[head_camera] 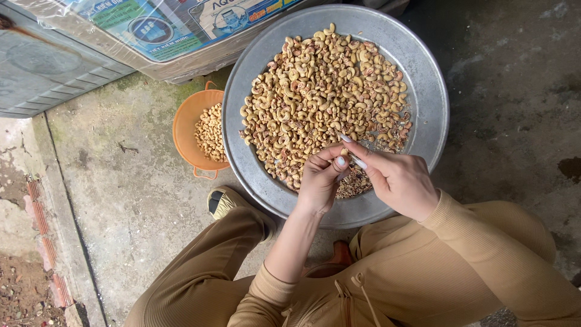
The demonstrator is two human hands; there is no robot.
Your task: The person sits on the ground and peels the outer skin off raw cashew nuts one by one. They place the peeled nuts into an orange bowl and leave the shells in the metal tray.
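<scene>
Sitting low over bare concrete floor [139, 200], a person in tan clothing works at a large round metal tray [423, 72] resting on the floor. Tray holds a wide heap of cashew kernels [321, 91], most w/ brown skin patches — approx. the whole centre is covered. A small dark pile of peeled skins [357, 181] lies at the tray's near rim, under the hands.

Behind the tray's far-left rim: a big box-shaped package [151, 36] wrapped in clear film, w/ a blue-and-green label on top. Grey ribbed panel [42, 72] sits at its left.

Orange plastic basket [187, 121], touching the tray's left rim, holds a modest batch of paler kernels. Judged progress: early — basket qty. is far below tray qty.

Left hand [321, 178]: fingers curled shut, pinching one kernel [345, 152]. Right hand [399, 181]: fingers closed on a thin pale tool [358, 161], tip at that kernel.
</scene>
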